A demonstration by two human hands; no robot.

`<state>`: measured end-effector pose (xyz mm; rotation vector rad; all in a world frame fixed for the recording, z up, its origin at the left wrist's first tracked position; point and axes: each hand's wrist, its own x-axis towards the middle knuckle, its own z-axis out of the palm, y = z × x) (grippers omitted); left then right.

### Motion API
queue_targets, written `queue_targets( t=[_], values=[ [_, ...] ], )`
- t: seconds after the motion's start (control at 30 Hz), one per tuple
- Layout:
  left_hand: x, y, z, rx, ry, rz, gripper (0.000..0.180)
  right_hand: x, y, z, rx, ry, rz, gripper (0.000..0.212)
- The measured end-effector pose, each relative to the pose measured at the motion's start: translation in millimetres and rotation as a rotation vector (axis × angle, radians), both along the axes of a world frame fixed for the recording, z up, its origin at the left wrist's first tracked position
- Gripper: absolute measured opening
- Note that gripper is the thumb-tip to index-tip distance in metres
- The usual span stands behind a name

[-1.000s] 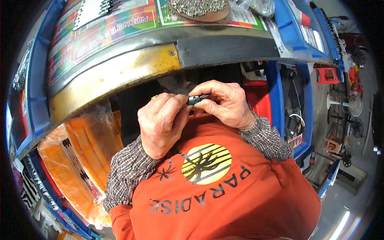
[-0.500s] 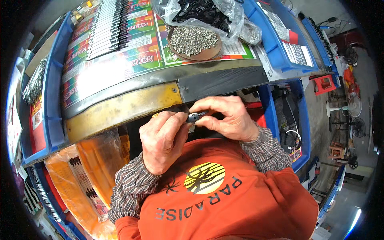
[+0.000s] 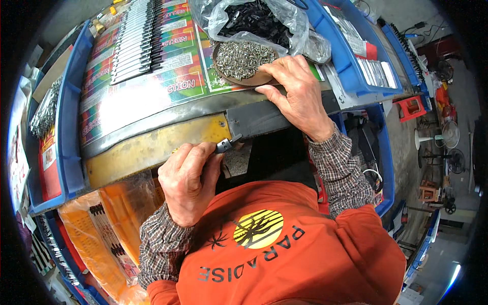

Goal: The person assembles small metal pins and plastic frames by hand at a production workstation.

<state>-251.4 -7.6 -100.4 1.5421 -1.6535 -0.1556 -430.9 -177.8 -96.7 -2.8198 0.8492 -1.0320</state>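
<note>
Now | left hand fingers pinching small metal part | right hand fingers spread over dish of screws

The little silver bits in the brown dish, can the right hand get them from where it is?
Probably yes. The right hand already rests at the edge of the brown dish, fingertips beside the silver bits, with nothing between them.

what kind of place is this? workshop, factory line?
Most likely a small assembly workshop, hand work at a bench. The right hand reaches a round dish of small metal parts, the left hand holds a small metal piece, and blue bins hold sorted stock around the worn bench edge.
</note>
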Motion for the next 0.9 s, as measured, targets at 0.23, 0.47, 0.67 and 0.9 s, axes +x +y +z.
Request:
queue_targets(
  t=[0.23,0.47,0.67,0.9],
  values=[
    [1,-1,-3,0.007,0.015,0.01,0.016,4,-6,-2,-0.004,0.049,0.003,0.035],
    [1,-1,-6,0.013,0.036,-0.005,0.018,5,-11,-2,0.003,0.078,0.014,0.035],
    [1,0,-6,0.027,0.034,-0.011,0.017,6,-13,2,0.019,0.097,0.032,0.031],
    [0,2,-7,0.024,0.028,-0.008,0.017,4,-13,6,0.098,0.064,0.081,0.022]
  ],
)
